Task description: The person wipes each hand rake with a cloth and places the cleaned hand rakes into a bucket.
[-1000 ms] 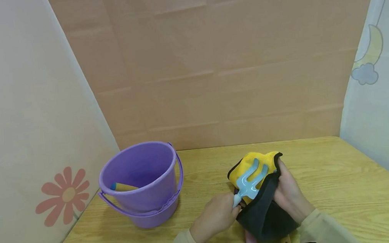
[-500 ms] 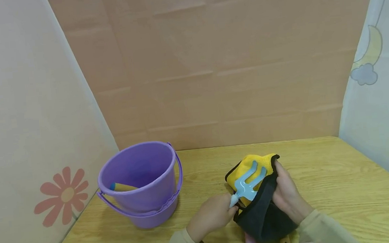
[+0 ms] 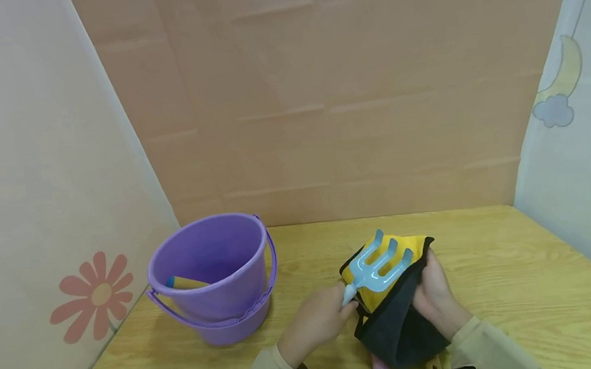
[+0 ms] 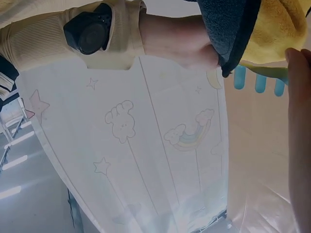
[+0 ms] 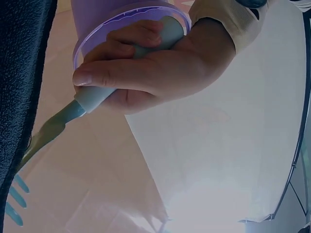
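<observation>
Light-blue fork (image 3: 371,277): gripped in left hand (image 3: 317,321), long axis slanting forward-right, far end over yellow-and-black cloth (image 3: 403,326) held by right hand (image 3: 436,295).

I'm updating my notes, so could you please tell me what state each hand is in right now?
Left hand: closed, holding the blue fork.
Right hand: open or closed cannot be told; the cloth hides its fingers.

Readable text: none

No lettering, number, brand or sign can be read in any view. No marking can be made out on the fork (image 3: 374,277), the cloth (image 3: 400,325) or the bucket (image 3: 234,301). The dark face of the wrist device (image 4: 91,37) is too dim to be read.
</observation>
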A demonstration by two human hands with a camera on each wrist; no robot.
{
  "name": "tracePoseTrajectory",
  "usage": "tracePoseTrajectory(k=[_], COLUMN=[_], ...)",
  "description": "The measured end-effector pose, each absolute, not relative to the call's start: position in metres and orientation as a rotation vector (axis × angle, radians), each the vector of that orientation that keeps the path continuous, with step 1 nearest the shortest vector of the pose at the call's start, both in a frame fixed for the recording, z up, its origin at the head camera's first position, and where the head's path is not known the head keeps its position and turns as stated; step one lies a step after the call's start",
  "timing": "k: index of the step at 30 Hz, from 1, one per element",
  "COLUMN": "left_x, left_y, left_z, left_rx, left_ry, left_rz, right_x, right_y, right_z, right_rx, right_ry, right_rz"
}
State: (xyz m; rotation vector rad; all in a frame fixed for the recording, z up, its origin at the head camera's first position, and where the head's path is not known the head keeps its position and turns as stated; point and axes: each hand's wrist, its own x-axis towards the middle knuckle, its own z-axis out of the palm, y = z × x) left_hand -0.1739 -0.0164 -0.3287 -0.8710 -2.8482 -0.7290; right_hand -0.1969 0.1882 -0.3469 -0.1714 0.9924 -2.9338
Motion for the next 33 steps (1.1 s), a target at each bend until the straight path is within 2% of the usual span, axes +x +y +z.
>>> tracePoseTrajectory(k=[6, 12, 19, 25, 33], left_x=[-0.174, -0.174, -0.175, -0.176, -0.176], left_y=[-0.017, -0.016, -0.013, -0.011, -0.007], left_z=[-0.323, -0.321, -0.322, -0.325, -0.328], left_rx=[-0.864, -0.859, -0.805, -0.802, -0.801], left_ry=[-2.841, -2.836, -2.819, -2.818, -2.821], left_rz=[-0.852, -0.898, -0.967, -0.962, -0.878], right_x=[-0.195, -0.188, -0.184, -0.182, -0.180], right_y=[0.183, 0.176, 0.171, 0.166, 0.163], right_z=[-0.350, -0.352, -0.356, -0.357, -0.353], right_rx=[-0.341, -0.352, -0.493, -0.461, -0.264], right_ry=[0.925, 0.955, 0.828, 0.911, 0.997], right_rz=[-2.917, -2.799, -2.662, -2.622, -2.664])
